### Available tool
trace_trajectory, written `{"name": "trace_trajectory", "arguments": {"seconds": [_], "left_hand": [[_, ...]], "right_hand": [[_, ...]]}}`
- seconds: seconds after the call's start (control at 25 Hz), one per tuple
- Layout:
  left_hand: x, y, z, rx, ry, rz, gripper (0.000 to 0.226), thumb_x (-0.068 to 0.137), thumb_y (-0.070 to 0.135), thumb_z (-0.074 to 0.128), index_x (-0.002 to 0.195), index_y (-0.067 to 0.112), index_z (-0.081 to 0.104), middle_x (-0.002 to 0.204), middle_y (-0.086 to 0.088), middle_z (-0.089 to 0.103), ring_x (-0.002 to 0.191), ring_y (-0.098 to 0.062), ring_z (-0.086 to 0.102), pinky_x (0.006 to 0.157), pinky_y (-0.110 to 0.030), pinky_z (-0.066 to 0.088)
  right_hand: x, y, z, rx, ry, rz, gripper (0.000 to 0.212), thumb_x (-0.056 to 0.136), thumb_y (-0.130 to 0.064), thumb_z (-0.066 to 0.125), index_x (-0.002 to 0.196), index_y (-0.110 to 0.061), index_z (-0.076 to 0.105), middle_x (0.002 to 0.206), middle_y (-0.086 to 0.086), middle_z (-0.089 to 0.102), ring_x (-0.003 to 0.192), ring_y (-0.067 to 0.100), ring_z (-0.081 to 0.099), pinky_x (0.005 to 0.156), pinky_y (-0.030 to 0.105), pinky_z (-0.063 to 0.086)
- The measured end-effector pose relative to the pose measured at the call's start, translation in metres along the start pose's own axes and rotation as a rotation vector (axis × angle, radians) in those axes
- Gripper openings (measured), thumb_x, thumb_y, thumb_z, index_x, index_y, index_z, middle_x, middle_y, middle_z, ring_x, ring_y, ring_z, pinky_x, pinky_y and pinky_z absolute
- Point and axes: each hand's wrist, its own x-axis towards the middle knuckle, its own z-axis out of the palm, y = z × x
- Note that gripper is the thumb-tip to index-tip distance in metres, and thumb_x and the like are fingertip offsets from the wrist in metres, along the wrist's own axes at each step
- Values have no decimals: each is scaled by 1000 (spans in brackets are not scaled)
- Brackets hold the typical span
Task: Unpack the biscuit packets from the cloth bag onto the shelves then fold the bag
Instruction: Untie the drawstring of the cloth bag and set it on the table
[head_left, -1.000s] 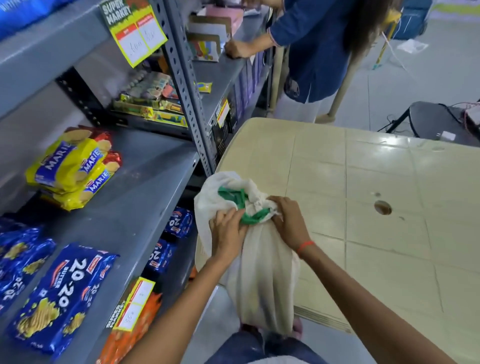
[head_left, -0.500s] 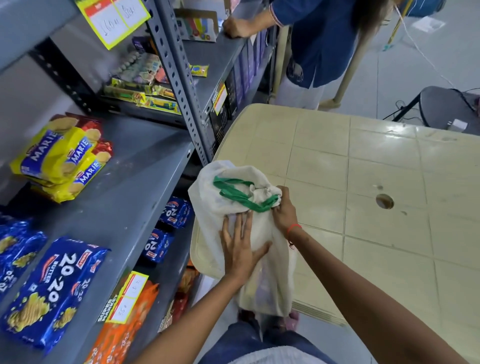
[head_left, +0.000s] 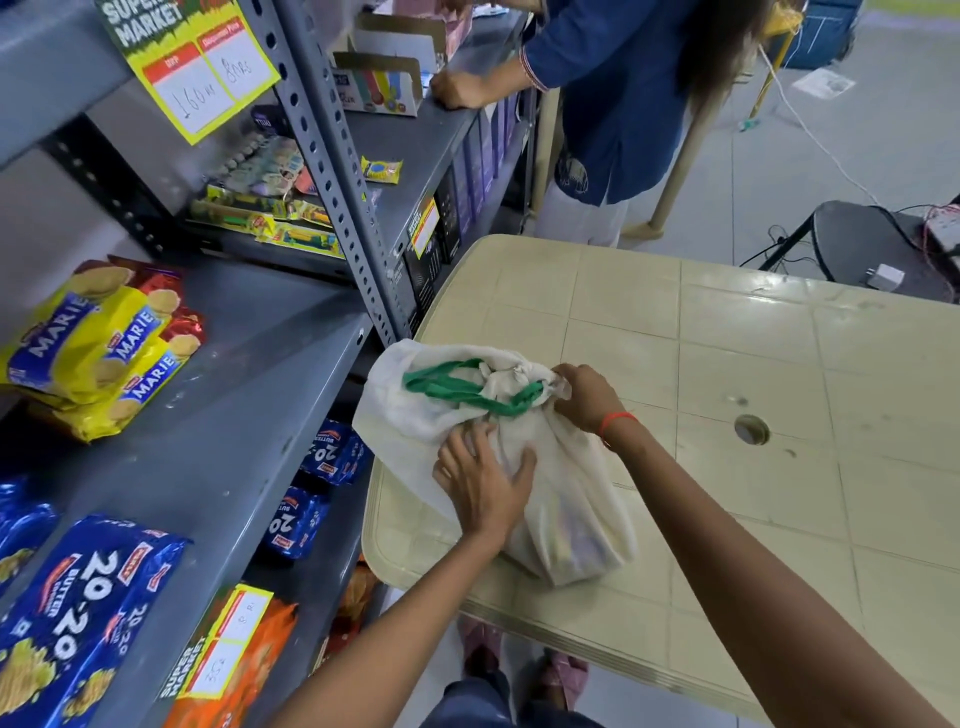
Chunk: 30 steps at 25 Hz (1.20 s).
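The cloth bag (head_left: 550, 499) lies on the cream counter (head_left: 727, 364), at its near left corner beside the grey shelves (head_left: 223, 415), with its bulging bottom end pointing toward the counter's near edge. The left hand (head_left: 480, 480) rests flat on the middle of the bag, its fingers (head_left: 457, 447) spread and pressing the cloth, not clenched round anything. The right hand (head_left: 584, 395) sits at the gathered mouth of the bag, its fingers (head_left: 563, 376) pinched on the bunched cloth just where the green handles (head_left: 457, 387) meet it. The handles lie in a loop across the top of the bag, toward the shelf side.

A second ago the bag hung over the near edge of the counter, and both hands gripped its neck; half a second ago its lower end still drooped past the edge. Now the whole bag is up on the counter, and the left hand has moved from the neck down to the bag's body.

On the shelves stand yellow Marie packets (head_left: 98, 343) and blue 20-20 packets (head_left: 88, 613), the latter cut off at the lower left edge. What is inside the bag cannot be made out; only a faint pale tint shows through the cloth. The right fingertips are partly buried in the folds. Another person (head_left: 613, 93) stands at the far end of the shelves, cut off by the top edge.
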Motion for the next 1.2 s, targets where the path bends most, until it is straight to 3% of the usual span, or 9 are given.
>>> {"name": "trace_trajectory", "arguments": {"seconds": [0.08, 0.24, 0.4, 0.56, 0.72, 0.8, 0.92, 1.04, 1.2], "left_hand": [[13, -5, -15, -81, 125, 5, 40, 82, 51, 51, 96, 14, 57, 107, -13, 58, 99, -33, 54, 83, -44, 44], [57, 17, -38, -84, 132, 59, 28, 89, 40, 56, 97, 15, 63, 110, -7, 62, 106, -30, 51, 85, -41, 35], [84, 30, -42, 82, -168, 81, 33, 86, 47, 59, 107, 23, 68, 112, 0, 66, 114, -25, 43, 87, -40, 29], [79, 26, -41, 69, -204, 27, 23, 86, 35, 63, 101, 20, 72, 108, -2, 70, 113, -25, 44, 87, -39, 28], [70, 12, -51, 5, -176, 41, 13, 84, 32, 67, 90, 23, 73, 105, 5, 70, 106, -21, 46, 85, -35, 28], [63, 3, -61, 1, -140, 56, 12, 83, 34, 67, 86, 24, 73, 99, 7, 69, 101, -19, 47, 80, -33, 24], [53, -31, -83, 86, -72, -35, 16, 83, 35, 67, 91, 22, 73, 100, 6, 70, 100, -18, 48, 81, -33, 27], [37, -79, -102, 133, -181, -163, 26, 79, 42, 69, 98, 24, 72, 107, 5, 71, 105, -19, 49, 80, -33, 25], [34, -57, -89, 98, -218, 40, 60, 69, 64, 66, 117, 27, 66, 130, 11, 60, 125, -18, 42, 93, -38, 28]], "right_hand": [[-8, 9, -6, -81, -66, 18, 34, 83, -8, 61, 118, -8, 61, 123, 17, 62, 112, 33, 58, 91, 34, 46], [-24, 7, -22, -183, -225, -86, 31, 82, -9, 65, 113, -5, 66, 119, 15, 66, 109, 31, 61, 96, 36, 47], [-8, -11, -30, -46, 244, -120, 32, 91, -11, 50, 120, -11, 64, 122, 16, 62, 111, 34, 57, 93, 36, 46], [2, -18, -13, -232, 60, -175, 30, 93, -22, 51, 120, -19, 64, 125, 7, 60, 118, 30, 47, 94, 38, 45], [-5, -10, -4, -270, 129, -257, 21, 88, -30, 59, 102, -21, 72, 108, 0, 67, 109, 26, 50, 79, 33, 37], [-13, 2, -2, -197, 198, -255, 20, 87, -33, 61, 96, -20, 74, 103, 0, 69, 104, 27, 51, 79, 35, 41], [-25, 38, -6, -62, 294, -96, 20, 86, -31, 64, 92, -16, 75, 98, 6, 70, 100, 30, 53, 80, 41, 47], [-35, 65, -9, -10, 310, -6, 20, 85, -28, 65, 96, -14, 75, 102, 9, 70, 104, 34, 54, 83, 45, 49], [-41, 31, 11, -260, 373, -479, 46, 76, -39, 72, 116, -15, 68, 125, 8, 66, 120, 37, 54, 94, 47, 48]]}}
